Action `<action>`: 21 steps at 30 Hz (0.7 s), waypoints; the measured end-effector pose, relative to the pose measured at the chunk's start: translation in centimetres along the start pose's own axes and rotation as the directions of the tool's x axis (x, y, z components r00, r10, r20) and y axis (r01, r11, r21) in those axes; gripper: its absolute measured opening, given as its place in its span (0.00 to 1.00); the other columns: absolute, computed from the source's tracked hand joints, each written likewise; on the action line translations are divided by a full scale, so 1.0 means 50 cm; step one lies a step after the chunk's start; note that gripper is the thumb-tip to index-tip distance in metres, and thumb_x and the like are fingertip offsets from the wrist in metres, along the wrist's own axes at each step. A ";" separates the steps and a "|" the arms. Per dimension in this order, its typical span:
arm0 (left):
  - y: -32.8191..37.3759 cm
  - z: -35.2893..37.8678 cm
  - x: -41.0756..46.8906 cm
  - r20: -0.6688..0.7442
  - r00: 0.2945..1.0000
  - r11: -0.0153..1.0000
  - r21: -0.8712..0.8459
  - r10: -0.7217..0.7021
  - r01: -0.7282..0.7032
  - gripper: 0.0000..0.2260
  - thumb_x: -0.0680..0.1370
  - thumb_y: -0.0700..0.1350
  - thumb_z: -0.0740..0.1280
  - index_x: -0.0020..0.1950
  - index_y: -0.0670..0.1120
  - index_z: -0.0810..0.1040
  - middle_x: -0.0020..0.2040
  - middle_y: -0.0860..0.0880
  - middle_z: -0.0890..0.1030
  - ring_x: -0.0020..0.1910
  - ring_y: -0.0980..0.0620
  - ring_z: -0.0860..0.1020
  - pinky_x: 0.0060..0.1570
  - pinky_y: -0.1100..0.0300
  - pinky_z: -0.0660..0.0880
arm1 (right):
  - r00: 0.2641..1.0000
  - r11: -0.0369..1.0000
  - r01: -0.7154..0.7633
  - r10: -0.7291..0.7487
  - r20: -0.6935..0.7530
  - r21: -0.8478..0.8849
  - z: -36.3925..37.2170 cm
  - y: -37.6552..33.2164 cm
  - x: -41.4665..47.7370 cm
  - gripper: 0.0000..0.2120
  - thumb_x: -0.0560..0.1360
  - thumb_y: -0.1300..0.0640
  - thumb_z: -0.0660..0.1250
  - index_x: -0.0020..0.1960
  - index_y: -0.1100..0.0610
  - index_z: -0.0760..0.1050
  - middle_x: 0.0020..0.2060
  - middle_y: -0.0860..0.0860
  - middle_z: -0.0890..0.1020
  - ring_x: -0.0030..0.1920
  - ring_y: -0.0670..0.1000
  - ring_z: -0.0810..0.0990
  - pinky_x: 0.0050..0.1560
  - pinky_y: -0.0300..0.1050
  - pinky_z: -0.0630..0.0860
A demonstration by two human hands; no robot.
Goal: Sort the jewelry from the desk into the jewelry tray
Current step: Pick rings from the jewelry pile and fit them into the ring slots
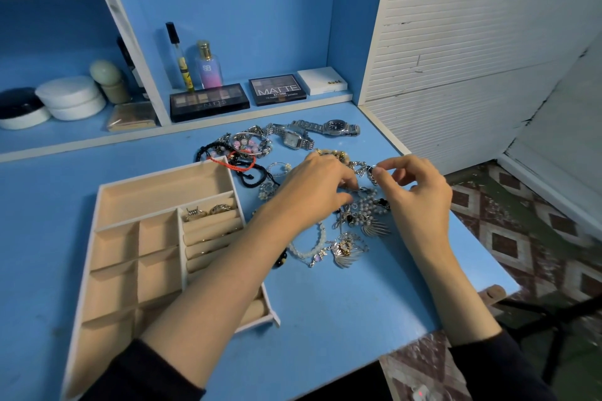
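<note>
Jewelry tray; palettes read "MATTE", "NUDES".

Blue desk, blue shelving, white slatted wall, patterned tile floor.

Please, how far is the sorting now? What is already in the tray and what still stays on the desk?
Barely begun. Done: two rings sit in the tray's roll slots; the other compartments look empty. In hand: the right hand pinches a silver chain while the left hand reaches into the pile. Left: that pile, the cord and bead bracelets and two watches on the desk.
</note>
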State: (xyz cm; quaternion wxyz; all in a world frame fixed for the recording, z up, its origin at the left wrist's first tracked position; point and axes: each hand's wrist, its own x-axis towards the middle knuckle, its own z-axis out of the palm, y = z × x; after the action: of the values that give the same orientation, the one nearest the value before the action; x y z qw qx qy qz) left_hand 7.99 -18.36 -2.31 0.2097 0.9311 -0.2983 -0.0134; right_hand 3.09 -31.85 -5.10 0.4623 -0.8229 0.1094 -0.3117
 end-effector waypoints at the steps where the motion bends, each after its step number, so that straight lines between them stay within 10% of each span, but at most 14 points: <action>1: 0.001 0.001 0.001 -0.006 1.000 1.000 -0.001 0.000 0.000 0.08 0.74 0.49 0.69 0.53 0.54 0.80 0.51 0.51 0.77 0.56 0.51 0.71 0.48 0.57 0.68 | 1.000 1.000 0.001 -0.001 0.002 -0.001 0.000 0.000 0.000 0.02 0.71 0.55 0.70 0.39 0.50 0.78 0.35 0.52 0.75 0.41 0.52 0.74 0.44 0.49 0.71; 14: -0.013 -0.036 -0.033 -0.110 0.991 0.981 -0.186 -0.071 0.050 0.00 0.72 0.45 0.71 0.42 0.50 0.82 0.37 0.55 0.82 0.38 0.58 0.79 0.45 0.58 0.78 | 1.000 1.000 0.024 -0.024 0.013 0.015 -0.002 -0.001 -0.004 0.02 0.71 0.56 0.71 0.39 0.52 0.79 0.35 0.53 0.76 0.39 0.50 0.73 0.42 0.45 0.69; 21: -0.059 -0.112 -0.154 -0.215 0.959 0.966 -0.223 -0.183 0.134 0.01 0.71 0.44 0.72 0.41 0.49 0.83 0.36 0.57 0.81 0.34 0.67 0.77 0.38 0.77 0.70 | 0.990 0.995 0.064 -0.072 0.119 0.075 0.015 -0.025 -0.027 0.03 0.70 0.61 0.71 0.38 0.55 0.79 0.34 0.49 0.78 0.37 0.47 0.73 0.39 0.36 0.66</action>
State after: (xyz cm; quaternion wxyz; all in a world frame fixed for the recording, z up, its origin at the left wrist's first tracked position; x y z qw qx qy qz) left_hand 4.13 -9.73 0.84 0.3368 0.9203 -0.1927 0.0486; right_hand 2.35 -30.03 -4.92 0.4860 -0.8268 0.0418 -0.2801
